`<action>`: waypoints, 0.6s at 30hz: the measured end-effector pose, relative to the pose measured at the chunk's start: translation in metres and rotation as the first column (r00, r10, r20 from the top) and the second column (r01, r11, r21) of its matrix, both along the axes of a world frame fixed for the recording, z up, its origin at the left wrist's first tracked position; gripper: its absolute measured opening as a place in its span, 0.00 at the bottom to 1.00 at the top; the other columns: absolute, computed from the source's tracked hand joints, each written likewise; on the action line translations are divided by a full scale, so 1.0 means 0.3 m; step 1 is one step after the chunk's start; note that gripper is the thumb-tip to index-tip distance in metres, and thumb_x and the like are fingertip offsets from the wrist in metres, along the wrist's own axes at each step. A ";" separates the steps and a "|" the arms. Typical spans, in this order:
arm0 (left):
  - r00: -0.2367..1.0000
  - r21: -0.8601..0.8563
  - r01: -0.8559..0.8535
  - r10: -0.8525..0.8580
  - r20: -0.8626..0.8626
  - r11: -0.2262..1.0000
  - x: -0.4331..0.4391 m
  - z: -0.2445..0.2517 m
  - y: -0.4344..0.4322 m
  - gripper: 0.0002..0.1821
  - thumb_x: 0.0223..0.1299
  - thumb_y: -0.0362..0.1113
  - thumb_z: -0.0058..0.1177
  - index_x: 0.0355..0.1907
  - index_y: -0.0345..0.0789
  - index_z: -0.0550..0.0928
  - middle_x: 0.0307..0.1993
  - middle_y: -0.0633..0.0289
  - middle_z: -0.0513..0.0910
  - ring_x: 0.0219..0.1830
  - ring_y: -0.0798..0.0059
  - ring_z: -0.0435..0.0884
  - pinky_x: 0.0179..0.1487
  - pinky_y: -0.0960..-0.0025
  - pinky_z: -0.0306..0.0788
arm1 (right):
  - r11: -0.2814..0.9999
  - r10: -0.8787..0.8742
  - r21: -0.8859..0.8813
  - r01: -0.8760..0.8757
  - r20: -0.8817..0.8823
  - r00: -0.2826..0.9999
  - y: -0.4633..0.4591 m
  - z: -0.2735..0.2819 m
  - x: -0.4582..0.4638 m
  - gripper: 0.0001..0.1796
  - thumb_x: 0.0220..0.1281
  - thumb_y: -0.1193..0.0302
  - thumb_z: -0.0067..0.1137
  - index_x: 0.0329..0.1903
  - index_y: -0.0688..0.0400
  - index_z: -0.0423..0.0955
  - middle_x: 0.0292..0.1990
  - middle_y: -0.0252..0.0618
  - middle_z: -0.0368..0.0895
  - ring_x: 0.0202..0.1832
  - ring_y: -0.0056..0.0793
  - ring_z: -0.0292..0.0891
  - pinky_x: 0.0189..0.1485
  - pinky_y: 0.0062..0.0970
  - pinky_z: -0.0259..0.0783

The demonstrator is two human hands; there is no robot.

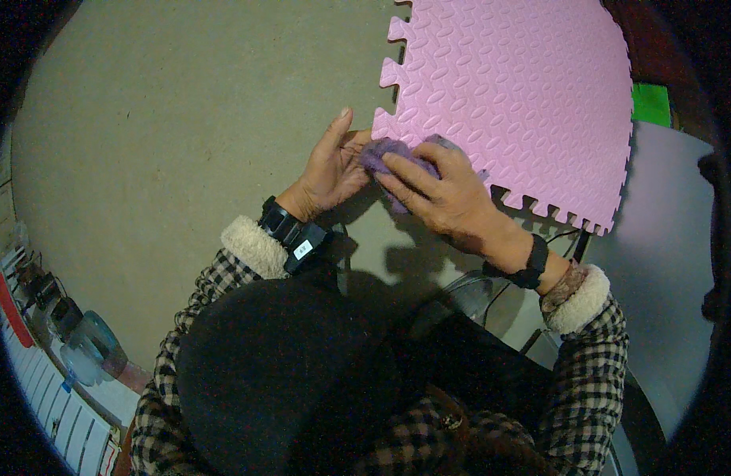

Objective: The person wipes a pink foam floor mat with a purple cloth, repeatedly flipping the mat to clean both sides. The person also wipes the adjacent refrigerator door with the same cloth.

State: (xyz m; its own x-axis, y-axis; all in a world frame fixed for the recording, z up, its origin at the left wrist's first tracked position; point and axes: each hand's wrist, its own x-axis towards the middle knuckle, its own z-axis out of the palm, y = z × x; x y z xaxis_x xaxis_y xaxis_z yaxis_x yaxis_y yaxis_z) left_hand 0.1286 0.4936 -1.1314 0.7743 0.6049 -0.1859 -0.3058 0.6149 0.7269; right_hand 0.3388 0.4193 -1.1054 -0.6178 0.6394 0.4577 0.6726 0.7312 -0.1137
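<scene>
A pink interlocking foam mat [508, 101] with a raised tread pattern and jigsaw edges extends from the middle to the upper right. At its near left corner, my right hand [446, 184] grips a crumpled purple cloth [389, 152] and presses it against the mat. My left hand [339, 163] is at the same corner, palm turned up and thumb raised apart. Its fingertips are hidden behind the cloth and the mat's corner, so I cannot tell whether they grip anything. Both wrists wear black straps, the left one with a black box [306, 247].
A smooth grey surface [657, 238] lies right of the mat, with a green object [651, 104] beyond it. The plain floor [181, 119] spreads left. Clear plastic bottles [88, 351] stand at lower left near a white slatted object [56, 392]. A thin cable [562, 235] runs below the mat.
</scene>
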 end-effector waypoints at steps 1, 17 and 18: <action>0.998 0.138 -0.033 0.041 -0.056 0.990 -0.004 0.005 0.001 0.44 0.77 0.69 0.27 0.64 0.28 0.78 0.57 0.53 0.85 0.59 0.65 0.80 0.67 0.63 0.67 | 1.000 -0.006 0.026 0.007 -0.023 1.000 0.006 -0.001 0.002 0.25 0.54 0.68 0.62 0.57 0.57 0.81 0.60 0.37 0.76 0.52 0.45 0.73 0.50 0.42 0.75; 1.000 -0.093 -0.004 0.006 0.020 0.996 -0.089 -0.051 -0.080 0.21 0.71 0.45 0.56 0.59 0.33 0.82 0.57 0.61 0.82 0.59 0.70 0.79 0.68 0.60 0.69 | 0.870 -0.493 0.094 0.484 0.119 0.862 -0.010 -0.003 0.300 0.35 0.51 0.73 0.71 0.66 0.53 0.75 0.64 0.39 0.76 0.56 0.50 0.73 0.58 0.42 0.76; 1.000 -0.083 -0.005 0.006 0.006 0.997 -0.082 -0.034 -0.086 0.21 0.70 0.43 0.56 0.60 0.33 0.81 0.58 0.61 0.82 0.59 0.70 0.79 0.69 0.61 0.69 | 0.853 -0.522 0.102 0.512 0.116 0.845 -0.007 0.002 0.321 0.35 0.51 0.74 0.72 0.66 0.54 0.75 0.64 0.39 0.76 0.57 0.50 0.73 0.58 0.42 0.76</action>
State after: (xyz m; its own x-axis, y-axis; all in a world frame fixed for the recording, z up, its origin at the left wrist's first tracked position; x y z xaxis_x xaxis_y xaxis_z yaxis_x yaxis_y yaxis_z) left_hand 0.1039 0.4678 -1.1417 0.7722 0.5920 -0.2306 -0.3139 0.6711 0.6716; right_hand 0.4352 0.4173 -1.1050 -0.2641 0.8553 0.4458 0.9604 0.2758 0.0397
